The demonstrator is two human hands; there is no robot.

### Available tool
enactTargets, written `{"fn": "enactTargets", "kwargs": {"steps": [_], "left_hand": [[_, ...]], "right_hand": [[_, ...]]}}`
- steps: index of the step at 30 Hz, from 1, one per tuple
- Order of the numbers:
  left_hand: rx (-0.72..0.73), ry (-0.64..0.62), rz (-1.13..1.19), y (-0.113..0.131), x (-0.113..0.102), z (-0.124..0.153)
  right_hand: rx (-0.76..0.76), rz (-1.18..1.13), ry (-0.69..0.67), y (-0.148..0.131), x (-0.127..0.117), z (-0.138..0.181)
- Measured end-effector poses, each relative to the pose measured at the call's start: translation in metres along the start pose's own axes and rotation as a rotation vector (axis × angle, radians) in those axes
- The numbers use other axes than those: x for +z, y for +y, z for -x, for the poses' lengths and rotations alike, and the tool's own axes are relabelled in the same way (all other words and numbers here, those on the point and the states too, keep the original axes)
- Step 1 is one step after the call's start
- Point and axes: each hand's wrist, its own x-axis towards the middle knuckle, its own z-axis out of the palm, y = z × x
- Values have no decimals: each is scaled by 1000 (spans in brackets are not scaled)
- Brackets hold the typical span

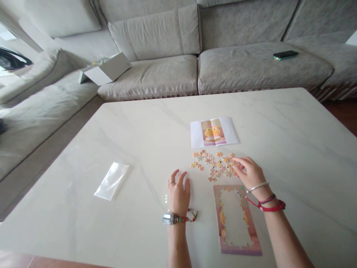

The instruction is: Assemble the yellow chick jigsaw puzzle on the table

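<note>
Loose jigsaw puzzle pieces [220,171] lie spread on the table in the head view, mostly orange and pink. At the right edge of this pile, my right hand [251,173] reaches in, its thumb and index finger apart and their tips at the pieces. I cannot make out any piece held between them. My left hand [179,190] rests on the table left of the pile, fingers apart and slightly curled, holding nothing. Between my forearms lies a puzzle frame [253,247], its border joined and its middle bare. Behind the pile, a creased reference picture [213,132] shows a yellow character.
A clear plastic bag [112,181] lies on the left of the white marbled table [134,130]. Beyond the table stands a grey sofa [156,76], with a white box [111,69] and a dark phone [286,55] on its seats.
</note>
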Motion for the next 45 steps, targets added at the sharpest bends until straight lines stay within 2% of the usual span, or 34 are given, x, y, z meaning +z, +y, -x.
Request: {"fn": "enactTargets", "kwargs": {"steps": [4, 9, 14, 22, 29, 39, 45], "left_hand": [[0, 9, -3, -4, 0, 0], [-6, 27, 18, -8, 0, 0], [-33, 6, 29, -8, 0, -1], [-2, 11, 18, -4, 4, -3], [-25, 8, 12, -4, 4, -3], [-6, 7, 8, -3, 5, -2], [25, -10, -16, 4, 7, -2]], "right_hand": [[30, 11, 31, 10, 4, 7], [47, 121, 136, 26, 12, -3], [27, 132, 110, 30, 17, -10], [70, 115, 86, 35, 11, -12], [29, 106, 69, 23, 6, -11], [1, 29, 21, 7, 7, 32], [-2, 63, 108, -1, 7, 29]]}}
